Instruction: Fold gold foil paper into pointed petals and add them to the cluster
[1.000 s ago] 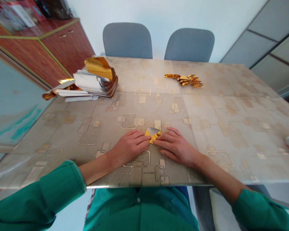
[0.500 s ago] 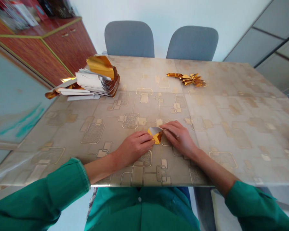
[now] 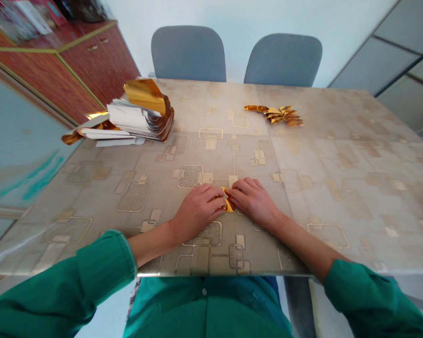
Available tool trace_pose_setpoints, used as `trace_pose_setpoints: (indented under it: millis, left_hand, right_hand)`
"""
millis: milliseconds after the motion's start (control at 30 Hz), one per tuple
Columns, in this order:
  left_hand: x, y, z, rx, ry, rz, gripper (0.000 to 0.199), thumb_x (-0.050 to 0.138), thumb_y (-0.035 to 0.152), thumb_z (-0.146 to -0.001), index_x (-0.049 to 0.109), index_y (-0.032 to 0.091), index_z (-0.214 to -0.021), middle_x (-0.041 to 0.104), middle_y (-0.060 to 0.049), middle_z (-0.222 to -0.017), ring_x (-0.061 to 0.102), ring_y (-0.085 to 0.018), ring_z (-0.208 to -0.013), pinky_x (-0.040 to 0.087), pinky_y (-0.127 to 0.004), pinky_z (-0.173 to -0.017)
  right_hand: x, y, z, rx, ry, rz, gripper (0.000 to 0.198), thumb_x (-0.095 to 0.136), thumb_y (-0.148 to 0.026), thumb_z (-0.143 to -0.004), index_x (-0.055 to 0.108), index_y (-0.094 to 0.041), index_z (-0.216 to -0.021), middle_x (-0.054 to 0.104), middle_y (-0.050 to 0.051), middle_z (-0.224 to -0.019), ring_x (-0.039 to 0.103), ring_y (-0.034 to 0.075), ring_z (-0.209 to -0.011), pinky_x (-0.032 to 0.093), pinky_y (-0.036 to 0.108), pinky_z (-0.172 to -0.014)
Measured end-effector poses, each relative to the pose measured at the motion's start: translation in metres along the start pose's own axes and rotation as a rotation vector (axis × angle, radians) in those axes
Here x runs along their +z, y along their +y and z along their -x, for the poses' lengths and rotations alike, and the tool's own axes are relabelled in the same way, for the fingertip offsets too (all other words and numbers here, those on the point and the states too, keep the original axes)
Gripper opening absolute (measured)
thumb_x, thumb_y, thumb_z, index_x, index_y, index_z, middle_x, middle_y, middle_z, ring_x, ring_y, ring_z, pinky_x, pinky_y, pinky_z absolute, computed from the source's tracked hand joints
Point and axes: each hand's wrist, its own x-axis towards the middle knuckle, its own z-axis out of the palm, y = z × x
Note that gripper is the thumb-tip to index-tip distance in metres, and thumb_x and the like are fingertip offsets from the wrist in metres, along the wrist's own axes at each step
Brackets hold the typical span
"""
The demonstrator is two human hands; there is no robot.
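A small folded piece of gold foil paper (image 3: 228,203) lies at the middle of the table, close to its near edge. From the left, my left hand (image 3: 199,206) grips the paper with bent fingers. My right hand (image 3: 253,201) holds its other side, the fingertips pressed down on it. Both hands cover much of the piece, so its full shape is hidden. Only a shiny gold strip and a sliver of pale underside show between the fingertips.
A thick stack of gold-and-white paper (image 3: 134,119) lies at the table's far left. Several folded gold pieces (image 3: 282,115) form a cluster farther back on the right. A patterned cloth (image 3: 211,162) covers the table. Two grey chairs (image 3: 188,54) stand behind it.
Both hands have come closer together over the gold paper. The pale face that showed at its top is now mostly folded down or covered by fingers.
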Motion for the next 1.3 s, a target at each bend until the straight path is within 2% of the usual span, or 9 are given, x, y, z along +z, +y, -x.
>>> trace_pose_setpoints:
  millis: [100,200,467,600,833,1033,1167,1233,1300]
  left_hand:
    - [-0.001,-0.002,0.001,-0.03,0.026,-0.079,0.024,0.061,0.038,-0.094,0.068,0.019,-0.106,0.066,-0.008,-0.122,0.057,-0.026,-0.111,0.041,-0.048,-0.103]
    - [0.001,-0.004,0.003,-0.002,0.024,-0.109,0.026,0.058,0.036,-0.095,0.066,0.02,-0.114,0.067,-0.006,-0.125,0.056,-0.027,-0.117,0.03,-0.055,-0.113]
    - [-0.001,-0.002,0.001,-0.097,0.015,-0.028,0.036,0.065,0.039,-0.091,0.063,0.018,-0.12,0.068,-0.009,-0.124,0.057,-0.026,-0.118,0.03,-0.055,-0.114]
    - [-0.002,-0.002,0.002,-0.071,0.003,-0.047,0.028,0.061,0.037,-0.093,0.064,0.019,-0.114,0.069,-0.007,-0.12,0.057,-0.028,-0.118,0.023,-0.058,-0.116]
    - [-0.005,0.0,0.0,-0.159,-0.061,-0.022,0.036,0.066,0.038,-0.088,0.061,0.02,-0.118,0.07,-0.004,-0.117,0.057,-0.027,-0.116,0.019,-0.056,-0.118]
    - [-0.001,0.0,0.0,-0.198,-0.063,0.002,0.04,0.068,0.036,-0.086,0.058,0.018,-0.121,0.07,-0.007,-0.116,0.055,-0.027,-0.12,0.02,-0.055,-0.118]
    - [-0.001,-0.001,0.001,-0.166,-0.045,0.008,0.046,0.068,0.036,-0.088,0.053,0.017,-0.127,0.066,-0.009,-0.123,0.053,-0.027,-0.123,0.022,-0.056,-0.117]
    - [-0.005,-0.002,0.004,-0.122,-0.01,0.012,0.043,0.066,0.036,-0.09,0.052,0.016,-0.125,0.064,-0.01,-0.127,0.054,-0.027,-0.122,0.027,-0.055,-0.116]
    - [-0.012,-0.003,0.01,-0.077,0.042,0.0,0.033,0.063,0.035,-0.092,0.055,0.015,-0.117,0.063,-0.011,-0.125,0.056,-0.025,-0.117,0.037,-0.049,-0.111]
  right_hand:
    - [0.0,0.0,-0.002,0.003,0.0,0.028,0.022,0.05,-0.031,-0.1,0.068,-0.02,-0.105,0.065,0.007,-0.096,0.049,0.022,-0.09,0.037,0.035,-0.082]
    - [-0.002,-0.001,-0.002,0.006,0.002,0.054,0.023,0.049,-0.031,-0.1,0.068,-0.02,-0.107,0.065,0.007,-0.096,0.05,0.022,-0.089,0.036,0.036,-0.084]
    - [-0.008,-0.002,-0.003,0.012,-0.008,0.041,0.025,0.047,-0.032,-0.101,0.069,-0.022,-0.104,0.065,0.006,-0.094,0.049,0.021,-0.09,0.034,0.036,-0.086]
    - [-0.009,-0.001,-0.002,0.007,0.0,0.038,0.025,0.047,-0.032,-0.101,0.07,-0.022,-0.105,0.065,0.006,-0.093,0.049,0.021,-0.09,0.033,0.035,-0.087]
    - [-0.008,0.004,0.006,0.033,0.056,0.026,0.023,0.054,-0.037,-0.098,0.072,-0.025,-0.104,0.065,0.005,-0.095,0.049,0.021,-0.091,0.032,0.037,-0.089]
    - [-0.006,0.005,0.007,0.084,0.042,-0.055,0.026,0.053,-0.038,-0.098,0.072,-0.024,-0.11,0.063,0.006,-0.095,0.05,0.021,-0.091,0.034,0.037,-0.086]
    - [-0.004,0.006,0.006,0.092,0.032,-0.126,0.026,0.053,-0.037,-0.098,0.073,-0.024,-0.11,0.062,0.007,-0.096,0.05,0.021,-0.091,0.035,0.035,-0.084]
    - [-0.003,0.006,0.006,0.104,0.042,-0.117,0.025,0.053,-0.036,-0.098,0.073,-0.025,-0.109,0.062,0.006,-0.095,0.049,0.021,-0.09,0.035,0.035,-0.083]
    - [-0.001,0.006,0.006,0.12,0.063,-0.102,0.024,0.055,-0.036,-0.097,0.073,-0.025,-0.108,0.063,0.006,-0.094,0.049,0.021,-0.089,0.035,0.035,-0.082]
